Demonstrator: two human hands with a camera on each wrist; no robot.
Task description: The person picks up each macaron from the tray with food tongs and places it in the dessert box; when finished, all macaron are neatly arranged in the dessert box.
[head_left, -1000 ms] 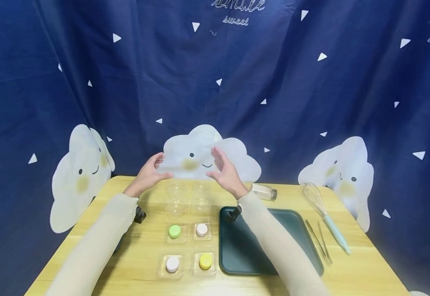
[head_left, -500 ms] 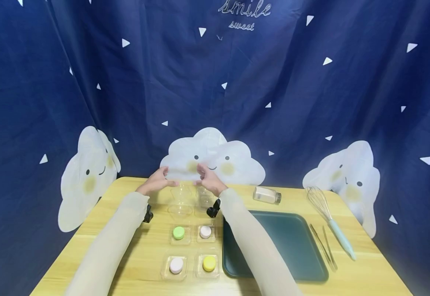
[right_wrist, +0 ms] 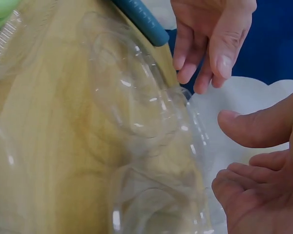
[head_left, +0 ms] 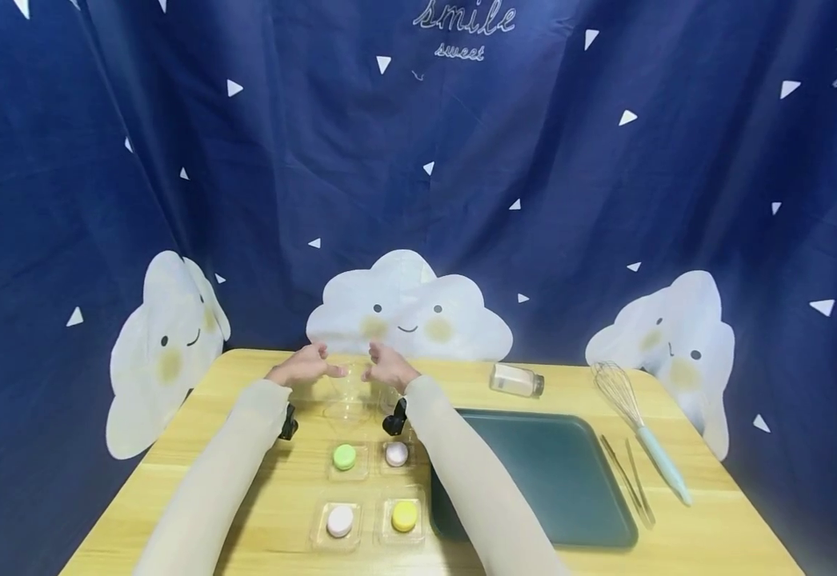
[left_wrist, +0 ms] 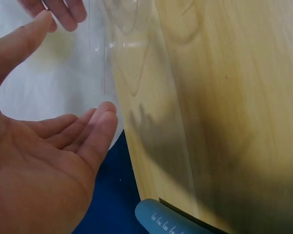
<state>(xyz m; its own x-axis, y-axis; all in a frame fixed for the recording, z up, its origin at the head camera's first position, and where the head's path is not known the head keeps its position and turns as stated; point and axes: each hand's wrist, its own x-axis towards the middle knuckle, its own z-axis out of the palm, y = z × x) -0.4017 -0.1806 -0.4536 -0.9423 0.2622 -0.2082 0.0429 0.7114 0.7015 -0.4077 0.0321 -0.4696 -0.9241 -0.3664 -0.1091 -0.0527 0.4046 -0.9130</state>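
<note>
My left hand (head_left: 306, 366) is over the table's far edge, fingers spread and slightly bent; in the left wrist view its palm (left_wrist: 49, 161) shows nothing held. Facing it, my right hand (head_left: 392, 368) has its thumb apart from its loosely bent fingers (right_wrist: 259, 170). Between and below the hands lie clear plastic domed covers (right_wrist: 132, 92), see-through and faint in the head view. Nearer me, small clear trays hold macaron-like rounds: green (head_left: 344, 457), pale (head_left: 396, 454), whitish (head_left: 340, 521) and yellow (head_left: 404, 516).
A dark green tray (head_left: 534, 480) lies under my right forearm. To the right are a jar (head_left: 516, 380), tongs (head_left: 629, 480) and a whisk (head_left: 642, 432). A teal piece with white markings (left_wrist: 171, 219) sits at the table's left edge. A blue curtain (head_left: 418, 160) hangs behind.
Both hands have come down towards the covers. The right hand has moved left, narrowing the gap between them. The jar and more of the tray's top edge have come into sight.
</note>
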